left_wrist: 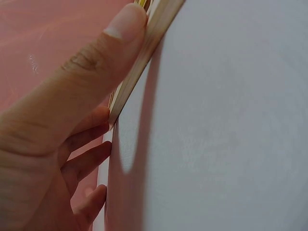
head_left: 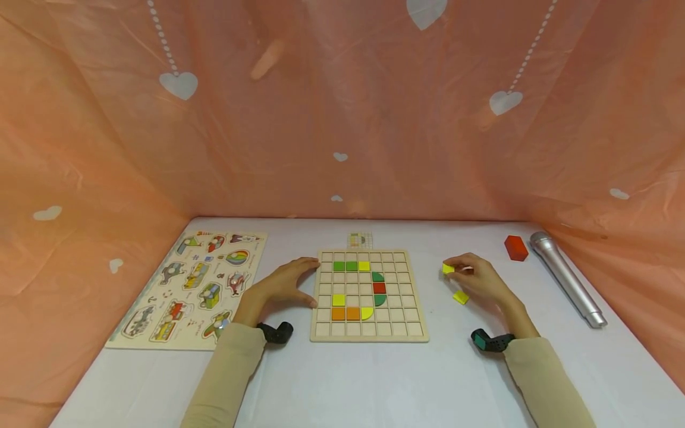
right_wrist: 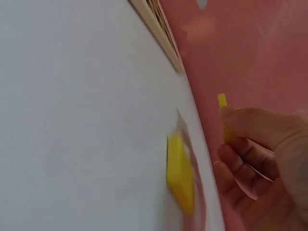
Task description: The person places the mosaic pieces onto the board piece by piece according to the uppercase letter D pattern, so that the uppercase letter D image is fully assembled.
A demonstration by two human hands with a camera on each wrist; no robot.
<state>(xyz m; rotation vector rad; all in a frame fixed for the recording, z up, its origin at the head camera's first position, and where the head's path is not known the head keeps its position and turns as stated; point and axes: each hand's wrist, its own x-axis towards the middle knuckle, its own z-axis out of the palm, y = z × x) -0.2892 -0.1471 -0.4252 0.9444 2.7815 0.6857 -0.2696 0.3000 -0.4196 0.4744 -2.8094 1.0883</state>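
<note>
A wooden grid board (head_left: 369, 336) lies on the table, several of its cells filled with green, yellow, orange and red tiles. At the board's left edge is my left hand (head_left: 280, 284), its thumb (left_wrist: 127, 24) touching the side and the fingers spread loosely along it. To the right of the board, my right hand (head_left: 478, 278) pinches a yellow tile (head_left: 448, 269) between thumb and fingers, held up off the table. Below that hand a second yellow tile (head_left: 460, 297) lies on the table; it looks blurred in the right wrist view.
A small pattern card (head_left: 360, 240) lies behind the board. On the left is a picture puzzle board (head_left: 189, 291) with vehicles and toys. A red block (head_left: 516, 248) and a silver microphone (head_left: 567, 279) lie at the right. An orange curtain (head_left: 342, 119) surrounds the table.
</note>
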